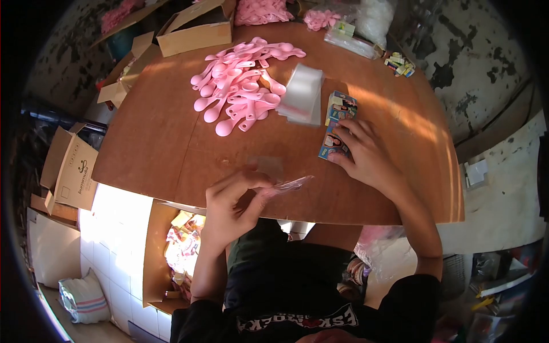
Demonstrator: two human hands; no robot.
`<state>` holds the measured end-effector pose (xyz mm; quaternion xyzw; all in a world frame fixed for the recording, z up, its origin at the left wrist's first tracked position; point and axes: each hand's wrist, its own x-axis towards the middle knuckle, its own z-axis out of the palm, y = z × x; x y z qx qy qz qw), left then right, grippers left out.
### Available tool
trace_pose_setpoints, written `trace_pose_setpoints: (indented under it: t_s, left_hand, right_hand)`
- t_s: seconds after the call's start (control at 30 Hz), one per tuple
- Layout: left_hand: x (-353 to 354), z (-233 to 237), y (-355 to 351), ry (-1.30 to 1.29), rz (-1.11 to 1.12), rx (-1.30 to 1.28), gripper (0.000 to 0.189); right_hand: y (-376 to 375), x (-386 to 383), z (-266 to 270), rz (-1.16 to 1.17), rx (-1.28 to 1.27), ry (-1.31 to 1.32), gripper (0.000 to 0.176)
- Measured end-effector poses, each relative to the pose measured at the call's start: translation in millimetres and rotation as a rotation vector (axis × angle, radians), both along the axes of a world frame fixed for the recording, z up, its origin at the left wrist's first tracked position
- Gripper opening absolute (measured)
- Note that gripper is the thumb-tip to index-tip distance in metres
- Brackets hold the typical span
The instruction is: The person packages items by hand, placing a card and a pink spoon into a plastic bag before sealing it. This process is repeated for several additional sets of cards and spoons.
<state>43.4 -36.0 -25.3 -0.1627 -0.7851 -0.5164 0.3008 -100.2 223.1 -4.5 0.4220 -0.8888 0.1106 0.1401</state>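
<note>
My left hand (237, 200) pinches a small clear plastic bag (291, 184) above the table's near edge. Fingers of my right hand (360, 151) rest on the nearer of two small stacks of printed cards or boxes (334, 140); the farther one (343, 106) touches it. Left of these lies a stack of clear plastic bags (304, 91). A large heap of pink plastic spoons (240, 86) spreads beyond my left hand.
The brown wooden table (154, 137) has open cardboard boxes (194, 37) at its far left. Along the far edge are bagged pink spoons (263, 11), plastic packs (350, 43) and small coloured pieces (399, 64). A box of wrappers (157, 257) stands below.
</note>
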Motion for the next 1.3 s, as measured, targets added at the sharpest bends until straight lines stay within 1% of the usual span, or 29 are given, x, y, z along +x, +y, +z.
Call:
trace_pose_setpoints:
  t_s: [0.07,0.1,0.17,0.2,0.27,0.3,0.33,0.37,0.4,0.43,0.47,0.5,0.53,0.57,0.6,0.67,0.7,0.73,0.8,0.83,0.9,0.93,1.0,1.07,1.17,1.23,1.27,1.3]
  left_hand:
    - [1,0,-2,-0.004,-0.008,0.039,0.009]
    - [2,-1,-2,-0.004,-0.004,0.041,0.009]
    - [3,-2,-2,-0.016,-0.016,0.094,0.009]
    - [5,-3,-2,-0.022,-0.013,0.100,0.009]
    - [7,-3,-1,-0.141,-0.021,0.267,0.008]
    - [7,-4,-1,-0.147,-0.018,0.273,0.008]
    - [7,-4,-2,-0.166,-0.036,0.343,0.010]
    - [6,-4,-2,-0.184,-0.053,0.413,0.012]
    - [5,-4,-3,-0.187,-0.049,0.419,0.012]
    - [4,-5,-3,-0.224,-0.075,0.521,0.014]
    - [2,-4,-3,-0.261,-0.101,0.623,0.015]
    - [0,-3,-2,-0.254,-0.110,0.642,0.020]
    - [-3,-3,-2,-0.250,-0.105,0.649,0.020]
    - [-6,-4,-2,-0.251,-0.090,0.646,0.023]
    - [-7,-5,-2,-0.252,-0.074,0.641,0.027]
    - [-10,-8,-3,-0.265,-0.080,0.631,0.028]
    - [-10,-9,-2,-0.280,-0.091,0.618,0.030]
    - [-10,-6,0,-0.275,-0.096,0.619,0.030]
    - [-6,0,3,-0.363,-0.128,0.601,0.037]
    - [-4,2,4,-0.362,-0.130,0.600,0.037]
    - [0,5,5,-0.377,-0.173,0.500,0.040]
    - [2,7,5,-0.374,-0.167,0.498,0.040]
    - [6,9,5,-0.342,-0.190,0.438,0.041]
    - [8,9,4,-0.339,-0.193,0.439,0.042]
    - [8,10,1,-0.307,-0.162,0.427,0.043]
    - [11,14,-2,-0.315,-0.175,0.361,0.044]
    - [11,15,-2,-0.315,-0.174,0.362,0.044]
    - [11,16,-2,-0.341,-0.185,0.347,0.043]
  right_hand:
    - [-1,11,-1,0.015,0.043,0.112,0.054]
    - [-2,17,-4,0.018,0.046,0.111,0.054]
    - [-1,33,-11,-0.002,0.171,0.045,0.062]
    - [-2,42,-12,0.002,0.176,0.040,0.062]
    - [-2,63,-9,0.053,0.167,-0.040,0.065]
    - [-2,73,-5,0.086,0.183,-0.057,0.067]
    - [-2,83,-3,0.090,0.188,-0.062,0.067]
    - [-2,93,-1,0.137,0.172,-0.129,0.066]
    - [-2,101,-1,0.183,0.156,-0.196,0.066]
    - [-2,109,-4,0.219,0.128,-0.156,0.056]
    - [1,114,-9,0.224,0.135,-0.158,0.056]
    - [2,117,-12,0.281,0.145,-0.051,0.049]
    - [0,117,-12,0.341,0.153,0.058,0.043]
    - [1,121,-4,0.330,0.000,-0.111,0.032]
    - [0,120,4,0.338,0.004,-0.108,0.032]
    - [2,116,18,0.234,-0.343,-0.179,0.027]
    - [-2,114,34,0.147,-0.388,-0.218,0.022]
    - [-5,107,37,0.145,-0.386,-0.211,0.022]
    - [-14,94,42,0.060,-0.774,-0.369,0.020]
    - [-24,91,46,0.059,-0.775,-0.367,0.020]
    - [-46,88,56,0.110,-1.021,-0.533,0.021]
    - [-50,82,56,0.117,-1.023,-0.534,0.021]
    - [-57,69,52,0.185,-0.920,-0.435,0.023]
    - [-67,66,51,0.218,-0.929,-0.450,0.026]
    - [-73,65,45,0.228,-0.945,-0.496,0.023]
    - [-74,70,41,0.181,-1.006,-0.521,0.019]
    - [-73,71,39,0.181,-1.005,-0.522,0.019]
    - [-70,72,37,0.171,-0.946,-0.507,0.016]
